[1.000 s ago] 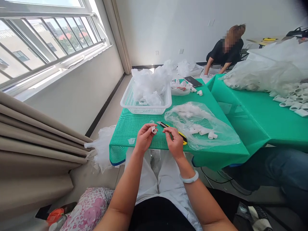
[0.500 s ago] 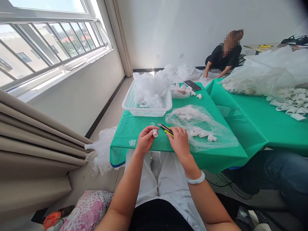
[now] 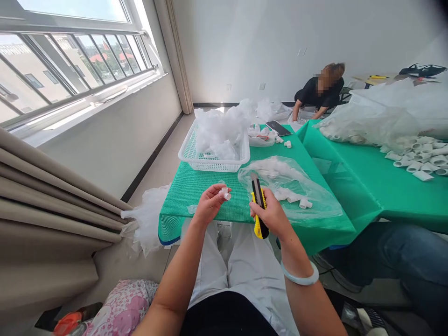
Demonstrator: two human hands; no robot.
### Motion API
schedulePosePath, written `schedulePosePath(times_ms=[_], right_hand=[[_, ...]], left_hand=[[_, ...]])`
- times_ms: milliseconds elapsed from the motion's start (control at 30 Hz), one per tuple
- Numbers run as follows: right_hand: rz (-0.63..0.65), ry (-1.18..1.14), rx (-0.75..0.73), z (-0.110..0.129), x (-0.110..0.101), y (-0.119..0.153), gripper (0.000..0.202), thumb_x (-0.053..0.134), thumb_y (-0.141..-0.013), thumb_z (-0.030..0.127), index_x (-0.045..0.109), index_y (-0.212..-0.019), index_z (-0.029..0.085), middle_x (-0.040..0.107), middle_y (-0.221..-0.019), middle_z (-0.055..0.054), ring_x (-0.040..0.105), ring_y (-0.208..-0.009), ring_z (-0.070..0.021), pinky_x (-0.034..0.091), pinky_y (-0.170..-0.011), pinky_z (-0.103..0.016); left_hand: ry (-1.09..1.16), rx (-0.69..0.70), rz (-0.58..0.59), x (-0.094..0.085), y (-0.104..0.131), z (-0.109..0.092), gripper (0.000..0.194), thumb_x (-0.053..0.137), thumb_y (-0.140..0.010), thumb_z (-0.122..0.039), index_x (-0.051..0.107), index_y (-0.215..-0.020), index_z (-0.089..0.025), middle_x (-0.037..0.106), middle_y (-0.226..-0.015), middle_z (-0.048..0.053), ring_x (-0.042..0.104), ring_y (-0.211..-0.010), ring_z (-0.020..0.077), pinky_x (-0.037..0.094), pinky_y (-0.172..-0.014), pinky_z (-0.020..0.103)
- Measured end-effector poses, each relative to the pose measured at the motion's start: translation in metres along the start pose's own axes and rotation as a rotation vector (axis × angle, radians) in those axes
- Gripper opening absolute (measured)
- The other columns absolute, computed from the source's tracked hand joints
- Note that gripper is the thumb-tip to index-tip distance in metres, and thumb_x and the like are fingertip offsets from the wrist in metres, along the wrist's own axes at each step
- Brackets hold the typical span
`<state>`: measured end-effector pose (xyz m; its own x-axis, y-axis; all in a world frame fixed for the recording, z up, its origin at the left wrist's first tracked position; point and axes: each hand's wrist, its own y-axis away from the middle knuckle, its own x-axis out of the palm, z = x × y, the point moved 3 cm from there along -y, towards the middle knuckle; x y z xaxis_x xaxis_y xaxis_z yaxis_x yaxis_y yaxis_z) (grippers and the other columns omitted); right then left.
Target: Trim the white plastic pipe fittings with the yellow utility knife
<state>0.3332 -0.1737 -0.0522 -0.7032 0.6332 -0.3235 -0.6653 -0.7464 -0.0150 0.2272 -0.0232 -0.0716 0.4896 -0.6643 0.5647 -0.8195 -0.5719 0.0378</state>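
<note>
Between the fingertips of my left hand [image 3: 209, 203] is a small white pipe fitting [image 3: 227, 196], held over the near edge of the green-covered table [image 3: 196, 186]. My right hand [image 3: 271, 210] grips a yellow and black utility knife [image 3: 259, 210], its blade pointing up and away from me. Right of the knife lies a clear plastic bag [image 3: 315, 186] with white fittings [image 3: 305, 204] in and around it. Small clear plastic scraps lie close to my left hand.
A white basket [image 3: 220, 165] heaped with clear plastic stands behind my hands. More fittings [image 3: 420, 156] and a large bag [image 3: 364, 121] cover the right table. A person [image 3: 320, 91] crouches near the far wall. Someone's leg [image 3: 385, 252] is at the right.
My right hand has moved right, away from the fitting, and the knife has swung from lying slanted left to nearly upright. The fitting has turned in my left hand. The crouching person bends lower.
</note>
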Motion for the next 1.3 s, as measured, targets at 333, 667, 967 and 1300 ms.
schedulePosePath(times_ms=[333, 667, 967, 1300], right_hand=[[0.12, -0.354, -0.009, 0.003, 0.035, 0.012, 0.028, 0.041, -0.087, 0.038, 0.044, -0.112, 0.024, 0.061, -0.076, 0.003, 0.056, -0.048, -0.0107, 0.05, -0.049, -0.027], [0.034, -0.049, -0.026, 0.006, 0.039, 0.007, 0.015, 0.036, -0.088, 0.034, 0.046, -0.092, 0.023, 0.057, -0.065, 0.004, 0.052, -0.042, -0.0112, 0.043, -0.047, -0.025], [-0.148, 0.291, -0.101, 0.001, 0.049, 0.007, 0.037, 0.032, -0.09, 0.053, 0.039, -0.069, 0.024, 0.053, -0.053, 0.002, 0.048, -0.044, -0.0145, 0.027, -0.045, -0.025], [-0.244, 0.278, -0.091, 0.0, 0.056, 0.01, 0.041, 0.029, -0.09, 0.057, 0.038, -0.066, 0.024, 0.052, -0.052, 0.001, 0.046, -0.043, -0.0137, 0.027, -0.046, -0.025]], left_hand=[[-0.048, -0.068, 0.008, -0.001, -0.002, 0.007, 0.035, 0.076, -0.065, -0.038, 0.066, -0.088, -0.014, 0.062, -0.071, 0.001, 0.059, -0.057, 0.0088, 0.043, -0.05, 0.02], [-0.18, -0.092, 0.057, 0.005, -0.004, 0.009, 0.035, 0.073, -0.068, -0.042, 0.061, -0.085, -0.013, 0.063, -0.069, 0.001, 0.055, -0.05, 0.0072, 0.036, -0.042, 0.018], [-0.263, -0.127, 0.086, 0.006, -0.002, 0.01, 0.037, 0.074, -0.065, -0.044, 0.061, -0.083, -0.014, 0.058, -0.058, -0.002, 0.051, -0.046, 0.0063, 0.032, -0.041, 0.018], [-0.318, -0.027, 0.076, 0.002, -0.002, 0.015, 0.032, 0.071, -0.069, -0.042, 0.061, -0.084, -0.015, 0.057, -0.055, -0.002, 0.05, -0.047, 0.0075, 0.036, -0.044, 0.02]])
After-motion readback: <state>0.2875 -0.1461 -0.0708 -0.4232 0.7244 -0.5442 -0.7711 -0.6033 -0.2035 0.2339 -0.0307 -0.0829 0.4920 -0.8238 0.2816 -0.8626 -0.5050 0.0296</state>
